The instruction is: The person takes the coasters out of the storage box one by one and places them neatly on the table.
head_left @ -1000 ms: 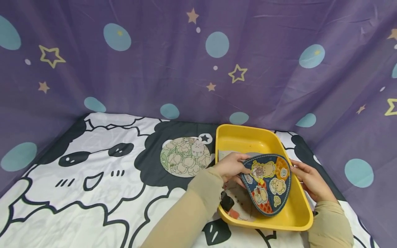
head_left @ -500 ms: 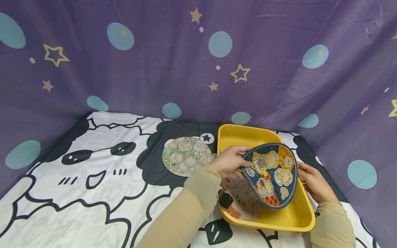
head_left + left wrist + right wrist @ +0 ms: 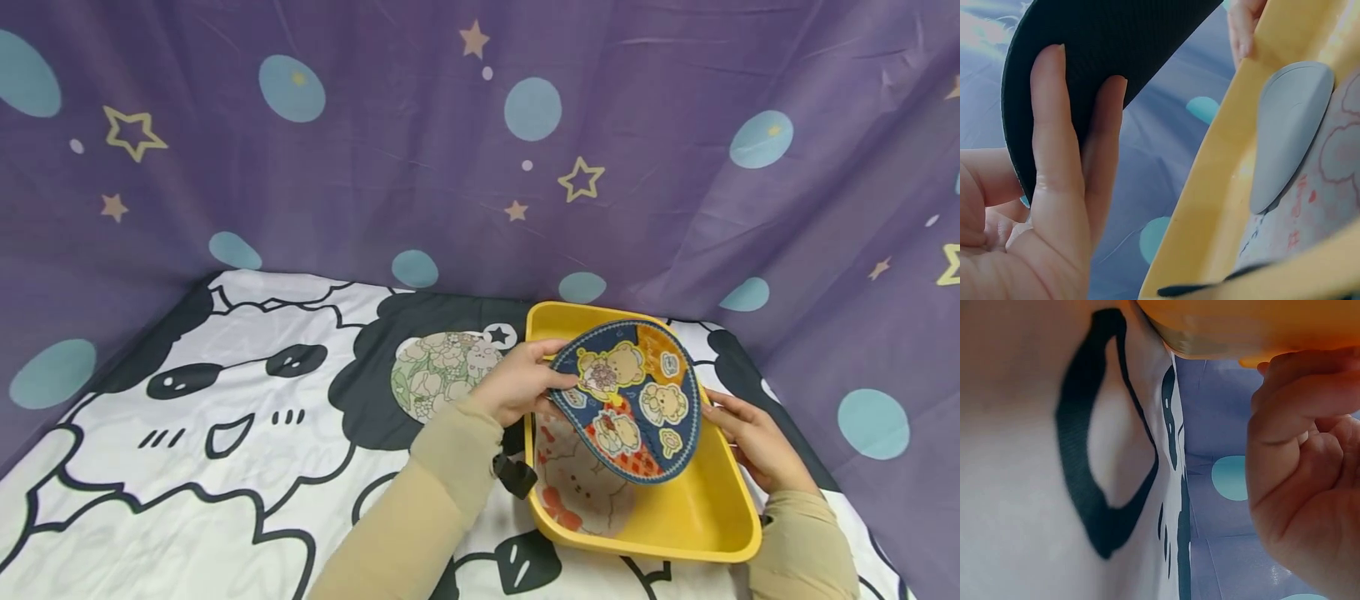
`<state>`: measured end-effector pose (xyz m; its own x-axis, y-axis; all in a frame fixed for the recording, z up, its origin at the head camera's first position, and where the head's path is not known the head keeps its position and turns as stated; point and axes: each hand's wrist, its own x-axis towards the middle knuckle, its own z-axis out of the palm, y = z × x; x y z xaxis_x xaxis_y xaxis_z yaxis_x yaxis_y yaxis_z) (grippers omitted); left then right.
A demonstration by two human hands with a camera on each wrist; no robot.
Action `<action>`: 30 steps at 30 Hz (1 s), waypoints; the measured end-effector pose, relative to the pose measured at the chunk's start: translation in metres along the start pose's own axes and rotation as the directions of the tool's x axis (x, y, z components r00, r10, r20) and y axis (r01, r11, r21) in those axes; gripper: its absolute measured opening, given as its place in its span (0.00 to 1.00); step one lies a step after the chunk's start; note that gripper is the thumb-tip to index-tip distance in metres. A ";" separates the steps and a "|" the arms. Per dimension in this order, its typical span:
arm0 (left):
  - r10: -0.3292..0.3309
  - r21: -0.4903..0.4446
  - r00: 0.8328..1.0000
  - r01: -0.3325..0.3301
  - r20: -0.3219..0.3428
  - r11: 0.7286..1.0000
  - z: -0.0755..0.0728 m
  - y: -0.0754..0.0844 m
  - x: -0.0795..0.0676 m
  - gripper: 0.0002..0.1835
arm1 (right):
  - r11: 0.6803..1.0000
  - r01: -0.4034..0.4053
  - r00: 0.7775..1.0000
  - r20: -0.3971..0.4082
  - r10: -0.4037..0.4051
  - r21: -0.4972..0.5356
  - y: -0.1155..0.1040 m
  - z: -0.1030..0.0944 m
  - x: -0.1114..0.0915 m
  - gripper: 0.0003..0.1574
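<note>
A purple curtain [image 3: 412, 167] hangs behind the desk [image 3: 247, 500], which wears a printed cloth. A yellow tray [image 3: 690, 517] stands toward the desk's right edge, its far rim near the back edge. The blue mat [image 3: 630, 404] is held tilted above the tray; it is rounded, with no clear long axis. A floral mat [image 3: 431, 375] lies on the desk beyond the tray's left rim; a pale mat [image 3: 577, 483] lies inside by that rim. The left hand [image 3: 521, 379] is nearer the blue mat, pinching its left side with two fingers straight underneath. The right hand [image 3: 761, 442], fingers partly curled, is at the tray's right rim, beside the blue mat's opposite edge; whether it grips anything cannot be told.
</note>
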<state>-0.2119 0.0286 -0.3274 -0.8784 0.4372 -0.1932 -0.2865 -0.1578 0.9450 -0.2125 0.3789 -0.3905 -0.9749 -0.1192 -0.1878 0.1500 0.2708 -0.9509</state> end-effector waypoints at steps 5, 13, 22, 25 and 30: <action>0.042 -0.023 0.999 -0.042 0.003 0.999 -0.013 0.003 -0.010 0.30 | 0.998 -0.021 1.000 -0.022 0.020 -0.058 -0.002 0.001 0.001 0.21; 0.057 -0.064 0.998 -0.058 -0.024 0.996 -0.028 0.005 -0.020 0.30 | 0.995 -0.038 0.999 -0.026 0.035 -0.093 -0.002 0.001 0.001 0.39; 0.072 -0.107 0.996 -0.077 -0.053 0.991 -0.041 0.005 -0.025 0.32 | 0.992 -0.042 0.999 -0.028 0.039 -0.115 -0.002 0.001 0.001 0.41; 0.075 -0.105 0.995 -0.082 -0.064 0.991 -0.045 0.005 -0.026 0.32 | 0.994 -0.038 0.999 -0.023 0.036 -0.099 -0.002 0.000 0.000 0.36; 0.080 -0.104 0.994 -0.088 -0.079 0.991 -0.051 0.005 -0.028 0.31 | 0.998 -0.031 0.999 -0.018 0.030 -0.059 -0.002 0.000 -0.001 0.26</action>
<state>-0.2081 -0.0300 -0.3311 -0.9258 0.3520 -0.1376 -0.2467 -0.2869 0.9257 -0.2116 0.3787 -0.3881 -0.9727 -0.0939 -0.2120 0.1705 0.3305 -0.9283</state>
